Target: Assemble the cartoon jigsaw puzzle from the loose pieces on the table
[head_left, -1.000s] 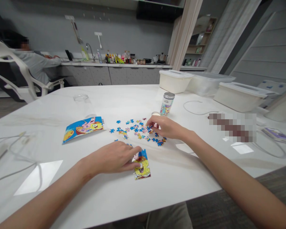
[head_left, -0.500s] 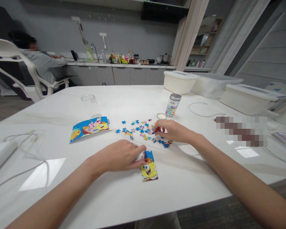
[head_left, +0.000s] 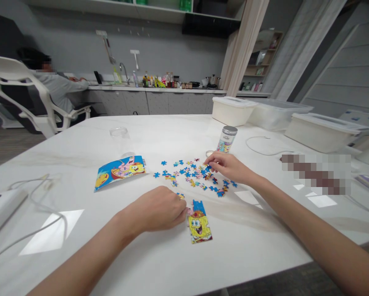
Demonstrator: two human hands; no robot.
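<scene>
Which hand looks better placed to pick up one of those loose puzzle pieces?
Probably the right hand: it is right at the scattered loose pieces. The left hand is curled beside the joined puzzle section, farther from most of them.

Your right hand (head_left: pixel 229 166) is bunched low over the loose puzzle pieces (head_left: pixel 192 183)! Your left hand (head_left: pixel 162 209) sits curled at the edge of the joined puzzle section (head_left: pixel 199 226), a curved picture sheet (head_left: pixel 121 172) lies beyond, a silver-lidded can (head_left: pixel 227 139) stands behind!
</scene>
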